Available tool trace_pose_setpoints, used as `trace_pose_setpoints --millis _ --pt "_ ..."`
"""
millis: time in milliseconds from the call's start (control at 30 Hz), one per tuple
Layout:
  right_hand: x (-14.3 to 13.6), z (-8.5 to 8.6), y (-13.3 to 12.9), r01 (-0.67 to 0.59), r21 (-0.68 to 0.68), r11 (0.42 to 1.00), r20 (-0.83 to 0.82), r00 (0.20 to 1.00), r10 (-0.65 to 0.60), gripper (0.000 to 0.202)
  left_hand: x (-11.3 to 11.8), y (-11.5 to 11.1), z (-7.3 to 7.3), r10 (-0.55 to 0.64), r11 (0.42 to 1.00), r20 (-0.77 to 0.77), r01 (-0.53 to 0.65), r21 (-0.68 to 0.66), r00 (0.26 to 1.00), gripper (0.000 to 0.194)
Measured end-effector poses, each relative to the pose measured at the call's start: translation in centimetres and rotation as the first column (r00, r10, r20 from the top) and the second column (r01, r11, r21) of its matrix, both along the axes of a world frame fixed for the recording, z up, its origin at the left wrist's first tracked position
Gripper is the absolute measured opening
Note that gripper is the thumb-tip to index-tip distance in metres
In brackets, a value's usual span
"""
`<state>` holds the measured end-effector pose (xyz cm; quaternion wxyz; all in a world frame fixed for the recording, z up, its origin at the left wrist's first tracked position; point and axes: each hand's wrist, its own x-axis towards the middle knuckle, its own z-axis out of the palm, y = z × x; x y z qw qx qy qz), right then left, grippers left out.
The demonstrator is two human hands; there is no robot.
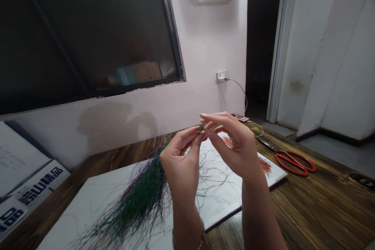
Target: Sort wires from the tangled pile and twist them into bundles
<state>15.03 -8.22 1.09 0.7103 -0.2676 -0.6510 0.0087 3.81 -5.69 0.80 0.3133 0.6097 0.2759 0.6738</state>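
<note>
Now my left hand (180, 164) and right hand (234, 146) pinch a green strand (201, 128) between closed fingers, mid-separating; below them the feather bundle (140, 199) lies on the counter (316, 203). I judge steady pulling comes next.

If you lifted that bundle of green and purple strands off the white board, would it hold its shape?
Probably not. The strands look hair-thin and splay out loosely, so they would likely droop and scatter. They seem very light. Loose ones trail across the white board, so some may stay behind.

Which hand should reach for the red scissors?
Right. The right hand is nearer the red scissors, which lie on its side of the table; the left hand pinches the green strand.
</note>
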Motion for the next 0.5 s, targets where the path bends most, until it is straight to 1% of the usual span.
trace_pose_setpoints --millis 200,333,500 --pt "-0.01 0.22 -0.11 0.041 0.004 0.999 0.074 0.996 -0.041 0.027 0.03 -0.06 0.03 -0.049 0.999 0.034 0.049 0.008 0.998 0.019" --pt "0.04 0.19 -0.21 0.052 0.014 0.999 0.084 0.995 -0.053 0.027 0.05 -0.08 0.11 -0.055 0.998 0.049 0.055 0.003 0.997 0.019" --pt "0.09 0.16 -0.07 0.034 0.003 0.999 0.055 0.998 -0.034 0.032 0.08 -0.25 0.24 -0.048 0.999 0.044 0.049 -0.020 0.998 0.017"
